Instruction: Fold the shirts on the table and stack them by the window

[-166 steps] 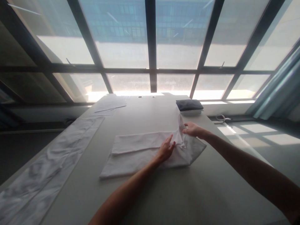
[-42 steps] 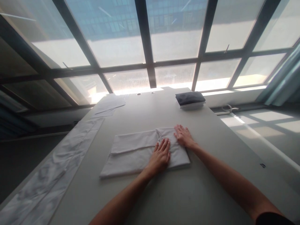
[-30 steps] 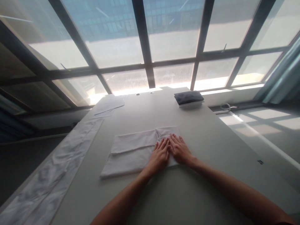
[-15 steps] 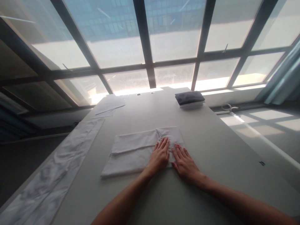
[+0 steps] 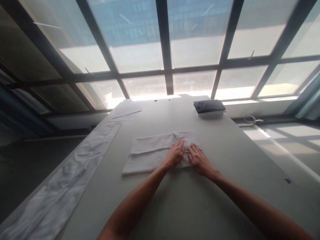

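Observation:
A folded piece of white cloth (image 5: 147, 160) lies on the white table (image 5: 160, 123), with a crease running along its length and wrinkles near its right end. My left hand (image 5: 177, 153) rests flat on the cloth's right part, fingers stretched out. Close beside it, my right hand (image 5: 198, 158) lies on the cloth's right edge with its fingers extended. The two hands are slightly apart, and each covers some of the cloth beneath it. What kind of garment or fabric piece it is, I cannot tell.
Along the table's left edge lies a long white cloth (image 5: 72, 176). Papers (image 5: 128, 110) are at the back left. A dark folded cloth (image 5: 209, 106) tops a white stack at the back right. A small dark item (image 5: 287, 181) sits at the right. Windows stand behind.
The whole view has shifted, so the table and cloth sit further right in the picture. Both hands remain on the cloth's right end, with the fingers a little closer together.

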A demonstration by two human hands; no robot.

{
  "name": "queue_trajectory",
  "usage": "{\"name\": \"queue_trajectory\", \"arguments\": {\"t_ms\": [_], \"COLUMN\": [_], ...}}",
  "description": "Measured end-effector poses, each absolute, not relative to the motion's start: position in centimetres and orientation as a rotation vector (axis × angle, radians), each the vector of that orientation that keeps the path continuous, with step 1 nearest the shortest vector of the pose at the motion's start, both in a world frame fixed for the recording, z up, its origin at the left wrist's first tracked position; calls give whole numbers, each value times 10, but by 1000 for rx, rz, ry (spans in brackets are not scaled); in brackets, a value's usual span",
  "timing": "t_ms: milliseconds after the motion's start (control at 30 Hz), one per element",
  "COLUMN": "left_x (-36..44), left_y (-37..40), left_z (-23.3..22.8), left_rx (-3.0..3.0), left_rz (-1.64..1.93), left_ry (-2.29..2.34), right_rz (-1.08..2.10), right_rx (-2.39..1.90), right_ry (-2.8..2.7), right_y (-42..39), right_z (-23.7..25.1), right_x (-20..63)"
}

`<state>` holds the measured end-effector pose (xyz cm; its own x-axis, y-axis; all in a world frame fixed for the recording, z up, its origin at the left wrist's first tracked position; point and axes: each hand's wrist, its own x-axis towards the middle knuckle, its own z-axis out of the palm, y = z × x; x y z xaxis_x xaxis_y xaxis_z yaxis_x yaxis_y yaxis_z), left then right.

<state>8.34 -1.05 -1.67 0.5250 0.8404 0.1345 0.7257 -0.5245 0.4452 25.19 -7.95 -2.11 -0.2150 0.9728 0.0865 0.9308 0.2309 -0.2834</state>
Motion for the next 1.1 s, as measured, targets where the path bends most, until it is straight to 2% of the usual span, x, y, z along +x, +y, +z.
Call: {"name": "queue_trajectory", "arguments": {"t_ms": [133, 333, 533, 767, 933, 1100], "left_x": [40, -83, -153, -169, -175, -169], "left_y": [5, -2, -22, -7, 1, 4], "left_z": [-3, -11, -15, 15, 34, 63], "left_rx": [2393, 2177, 2038, 1599, 1310, 1325], "left_rz": [615, 243, 285, 363, 463, 634], "left_ry": [1569, 2295, 2540, 2420, 2098, 1797], "right_rz": [273, 229, 109, 129, 146, 161], "right_rx": [-1821, -1834, -1780, -1772, -1776, -1768], "right_ry": [-2250, -2246, -2196, -2175, -2165, -2163], "right_y": [-40, 4, 8, 8, 8, 9], "right_z": [-7, -10, -27, -25, -25, -25], "right_x": [221, 182, 176, 177, 176, 177]}}
